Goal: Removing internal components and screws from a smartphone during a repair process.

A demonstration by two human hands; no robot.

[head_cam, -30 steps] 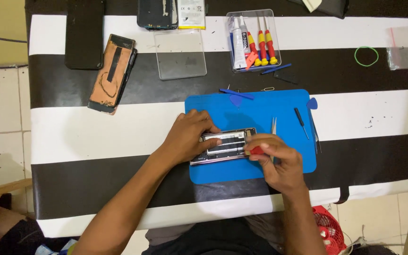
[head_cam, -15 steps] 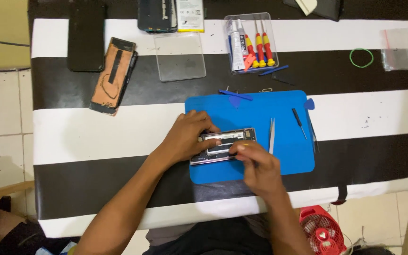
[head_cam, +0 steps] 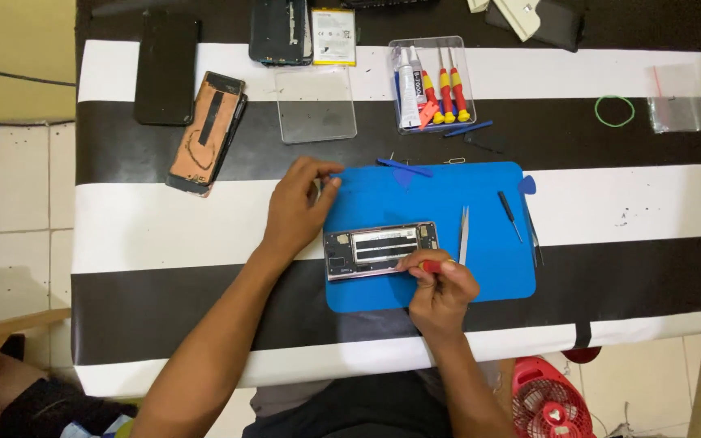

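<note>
Green rubber band [head_cam: 614,110], clear lid [head_cam: 316,104], red fan [head_cam: 552,401] (btm edge).

A phone-repair workbench: a blue work mat [head_cam: 480,280] on a striped table [head_cam: 164,227], a tray of screwdrivers [head_cam: 434,85], loose phone parts [head_cam: 207,131], tweezers [head_cam: 463,235]

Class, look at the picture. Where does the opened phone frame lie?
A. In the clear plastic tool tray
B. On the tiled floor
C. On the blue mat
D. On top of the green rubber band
C. The phone frame lies flat on the blue mat, with the right hand at its lower edge holding a red-handled tool; the left hand is at the mat's upper left corner.
</note>
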